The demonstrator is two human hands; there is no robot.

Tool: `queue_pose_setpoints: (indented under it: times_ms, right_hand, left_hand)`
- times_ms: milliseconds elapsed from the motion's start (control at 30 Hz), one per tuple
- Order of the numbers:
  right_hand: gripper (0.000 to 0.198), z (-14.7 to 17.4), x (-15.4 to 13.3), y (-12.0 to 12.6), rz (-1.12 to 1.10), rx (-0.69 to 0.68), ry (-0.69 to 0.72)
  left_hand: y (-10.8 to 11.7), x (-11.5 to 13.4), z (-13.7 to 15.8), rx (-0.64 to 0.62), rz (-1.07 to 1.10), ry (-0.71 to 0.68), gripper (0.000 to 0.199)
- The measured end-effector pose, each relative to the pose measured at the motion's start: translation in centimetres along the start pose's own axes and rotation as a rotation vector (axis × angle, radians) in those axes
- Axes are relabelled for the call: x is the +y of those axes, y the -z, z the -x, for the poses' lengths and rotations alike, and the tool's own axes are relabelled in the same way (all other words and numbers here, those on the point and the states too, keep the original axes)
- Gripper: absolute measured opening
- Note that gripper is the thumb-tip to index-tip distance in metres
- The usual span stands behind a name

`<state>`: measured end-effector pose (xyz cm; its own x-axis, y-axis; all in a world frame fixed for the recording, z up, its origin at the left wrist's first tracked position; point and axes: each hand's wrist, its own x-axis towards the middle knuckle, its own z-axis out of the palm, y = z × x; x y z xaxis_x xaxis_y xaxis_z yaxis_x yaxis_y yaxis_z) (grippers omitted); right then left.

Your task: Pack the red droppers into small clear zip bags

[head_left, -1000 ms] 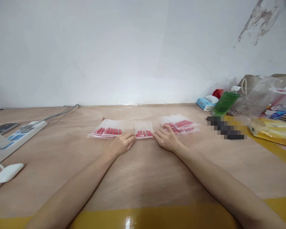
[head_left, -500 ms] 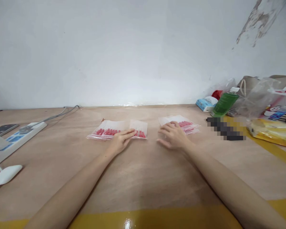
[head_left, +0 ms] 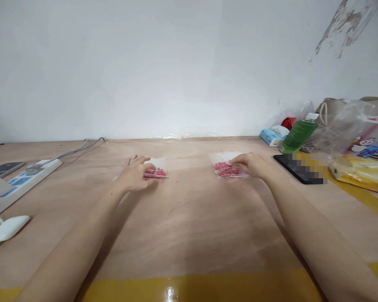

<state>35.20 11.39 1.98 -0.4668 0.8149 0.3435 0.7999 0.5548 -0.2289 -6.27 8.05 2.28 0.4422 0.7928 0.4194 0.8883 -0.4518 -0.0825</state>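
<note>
Small clear plastic bags of red pieces lie in two groups on the wooden table. My left hand [head_left: 132, 175] rests over the left bags [head_left: 159, 173], its thumb and index finger apart and the fingers bent. It covers much of that group. Over at the right group of bags [head_left: 224, 167], my right hand [head_left: 251, 164] has its fingers closed together at the right side of the top bag. The thumb is largely hidden. Inside the bags, the red pieces look short and rod-like; their exact kind is too small to tell.
To the right are a black phone [head_left: 297, 168], a green bottle [head_left: 300, 133], a blue tissue pack [head_left: 274, 136] and a yellow package [head_left: 360, 174]. A white power strip [head_left: 25, 184] and white adapter [head_left: 11, 228] lie at left. The wall [head_left: 182, 71] stands behind.
My left hand has moved left, and the bag formerly under its fingertips no longer lies there. My right hand has shifted right, its spread fingers closing at the right bags.
</note>
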Motion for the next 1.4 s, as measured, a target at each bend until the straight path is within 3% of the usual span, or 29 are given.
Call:
queue_pose_setpoints:
  times_ms: [100, 167, 300, 467, 633, 767, 867, 1200, 1400]
  right_hand:
    - [0.029, -0.9, -2.8, -2.0, -0.080, 0.254, 0.018]
    - [0.028, -1.5, -5.1, -3.7, -0.134, 0.314, 0.071]
    - [0.026, -2.4, -9.3, -7.0, -0.112, 0.304, 0.264]
    - [0.020, -3.3, -12.0, -9.1, -0.098, 0.201, 0.477]
    - [0.042, -1.9, -10.4, -7.8, -0.201, 0.125, 0.437]
    - [0.027, -0.1, -7.7, -6.7, -0.073, 0.132, 0.413]
    - [0.018, 0.5, -6.5, -6.8, 0.050, 0.197, 0.440]
    - [0.019, 0.6, -7.2, -8.5, -0.173, 0.265, 0.289]
    - [0.019, 0.7, -6.9, -7.9, 0.079, 0.351, 0.293]
  left_hand:
    - [-0.9, 3.5, -0.3, 0.046, 0.035, -0.058, 0.034]
    - [-2.1, 5.8, -0.3, 0.134, 0.170, -0.092, 0.032]
    - [-4.4, 8.6, -0.1, 0.219, 0.385, -0.105, 0.036]
    - [-4.9, 8.6, 0.1, 0.247, 0.433, -0.135, 0.037]
    - [-5.0, 8.0, 0.3, 0.254, 0.385, -0.189, 0.034]
    - [-5.3, 7.7, 0.2, 0.236, 0.302, -0.301, 0.019]
    - [-5.1, 7.7, 0.0, 0.214, 0.244, -0.364, 0.022]
    - [-5.5, 8.3, -0.6, 0.262, 0.142, -0.422, 0.024]
    - [-6.1, 7.7, -0.9, 0.325, 0.082, -0.432, 0.027]
